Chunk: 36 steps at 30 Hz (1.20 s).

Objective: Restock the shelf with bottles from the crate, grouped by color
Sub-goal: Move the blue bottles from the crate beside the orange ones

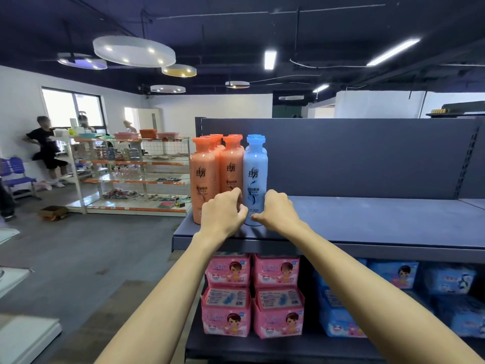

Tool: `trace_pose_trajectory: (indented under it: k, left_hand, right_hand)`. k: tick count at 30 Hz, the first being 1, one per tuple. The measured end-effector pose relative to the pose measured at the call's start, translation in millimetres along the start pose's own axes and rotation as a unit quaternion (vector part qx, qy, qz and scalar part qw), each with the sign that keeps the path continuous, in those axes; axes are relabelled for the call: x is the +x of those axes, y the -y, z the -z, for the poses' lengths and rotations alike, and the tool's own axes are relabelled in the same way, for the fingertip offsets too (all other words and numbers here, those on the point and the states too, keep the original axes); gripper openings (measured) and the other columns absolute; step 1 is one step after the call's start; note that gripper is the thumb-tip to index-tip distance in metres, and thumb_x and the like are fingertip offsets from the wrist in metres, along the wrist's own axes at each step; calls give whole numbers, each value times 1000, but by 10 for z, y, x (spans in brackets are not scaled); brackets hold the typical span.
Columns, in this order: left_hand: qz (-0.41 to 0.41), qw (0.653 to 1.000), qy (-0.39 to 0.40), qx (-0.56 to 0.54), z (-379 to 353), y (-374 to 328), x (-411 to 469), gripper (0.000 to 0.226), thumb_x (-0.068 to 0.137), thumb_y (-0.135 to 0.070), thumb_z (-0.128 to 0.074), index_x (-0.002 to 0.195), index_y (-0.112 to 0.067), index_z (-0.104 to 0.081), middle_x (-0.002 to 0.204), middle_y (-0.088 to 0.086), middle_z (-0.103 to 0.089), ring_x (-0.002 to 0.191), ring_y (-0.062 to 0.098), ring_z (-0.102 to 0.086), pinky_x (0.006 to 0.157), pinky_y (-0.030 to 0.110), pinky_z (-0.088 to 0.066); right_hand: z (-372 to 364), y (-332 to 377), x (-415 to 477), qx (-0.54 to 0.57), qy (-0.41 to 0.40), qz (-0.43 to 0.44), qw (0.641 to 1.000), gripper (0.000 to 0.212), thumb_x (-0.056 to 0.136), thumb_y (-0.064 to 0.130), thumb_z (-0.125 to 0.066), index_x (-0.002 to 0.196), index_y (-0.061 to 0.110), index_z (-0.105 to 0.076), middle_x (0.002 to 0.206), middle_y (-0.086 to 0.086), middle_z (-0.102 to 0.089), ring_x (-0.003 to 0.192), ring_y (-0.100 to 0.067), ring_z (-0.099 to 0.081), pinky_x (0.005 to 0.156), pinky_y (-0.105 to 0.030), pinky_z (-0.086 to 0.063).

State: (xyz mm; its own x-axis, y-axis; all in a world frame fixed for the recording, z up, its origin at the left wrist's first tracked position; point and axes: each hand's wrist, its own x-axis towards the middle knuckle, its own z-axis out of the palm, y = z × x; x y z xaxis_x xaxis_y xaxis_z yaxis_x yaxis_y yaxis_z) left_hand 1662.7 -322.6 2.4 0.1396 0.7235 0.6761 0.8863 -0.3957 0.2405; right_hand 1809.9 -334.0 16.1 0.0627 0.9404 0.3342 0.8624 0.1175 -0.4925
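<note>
Now the front blue bottle [255,174] stands upright near the front edge of the top shelf [367,219], touching the orange bottles [217,174] grouped at its left. The left grip [223,214] is curled, fingers and thumb pinching the bottle's lower left side. The right grip [278,210] wraps its lower right side, thumb lying across the front. Pink packs [252,292] are stacked on the level below.

okay, here's my left hand [223,216] and my right hand [278,210], both bare, knuckles and wrist bones showing. left forearm [157,298] and right forearm [367,279] bare too, slim and smooth, right down to the bottom edge.
</note>
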Motion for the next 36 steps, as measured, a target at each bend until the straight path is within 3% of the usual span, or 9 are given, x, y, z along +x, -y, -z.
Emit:
trace_pose_trajectory:
  k: [5, 7, 9, 13, 25, 32, 36]
  left_hand:
    - [29, 999, -41, -4, 118, -51, 75, 13, 84, -31, -52, 90, -20, -56, 81, -1, -68, 76, 31, -63, 64, 32, -42]
    - [33, 998, -56, -12, 161, -87, 95, 13, 85, -31, -53, 89, -19, -57, 81, -1, -68, 75, 30, -62, 64, 32, -44]
    - [29, 997, -74, -19, 202, -157, 116, 13, 85, -32, -53, 87, -20, -58, 80, -1, -68, 74, 29, -62, 64, 33, -45]
    - [7, 996, -88, -29, 239, -373, 166, 12, 84, -31, -54, 84, -19, -57, 78, -2, -67, 73, 28, -61, 63, 33, -45]
    - [-33, 997, -39, -65, -46, -848, 57, 12, 85, -30, -53, 87, -19, -57, 73, -4, -64, 71, 25, -59, 58, 30, -40]
    - [27, 975, -30, -218, -397, -1283, -777, 7, 83, -29, -59, 84, -23, -56, 69, -8, -61, 69, 18, -57, 60, 31, -43]
    - [76, 960, 19, -271, -788, -1437, -1447, 5, 83, -28, -60, 84, -25, -56, 67, -9, -59, 67, 11, -56, 58, 29, -37]
  right_hand:
    - [160, -39, -104, -6, -2, 13, 1000, 36, 84, 26, -77, 88, 8, -46, 79, -3, -47, 70, -22, -48, 47, -27, -33]
    - [181, -86, -103, 1, -22, 14, 1000, 33, 84, 26, -75, 88, 9, -47, 83, -5, -52, 71, -22, -50, 51, -29, -39]
    - [191, -130, -99, 7, -45, 20, 999, 30, 84, 25, -71, 98, 7, -53, 95, -8, -60, 84, -27, -57, 66, -35, -50]
    - [209, -217, -122, 2, -54, 17, 998, 36, 83, 28, -70, 107, 5, -57, 102, -9, -65, 93, -30, -61, 79, -40, -55]
    - [537, -619, -308, -77, -76, -16, 994, 46, 84, 34, -70, 118, 6, -57, 109, -10, -69, 102, -31, -63, 83, -41, -55]
    - [476, -1078, -1073, -60, -119, 31, 991, 49, 85, 30, -72, 130, 13, -60, 120, -4, -71, 113, -26, -65, 93, -42, -52]
    - [262, -1523, -1539, -22, -89, 26, 995, 49, 79, 29, -79, 125, 18, -64, 115, 3, -73, 108, -16, -68, 93, -40, -55]
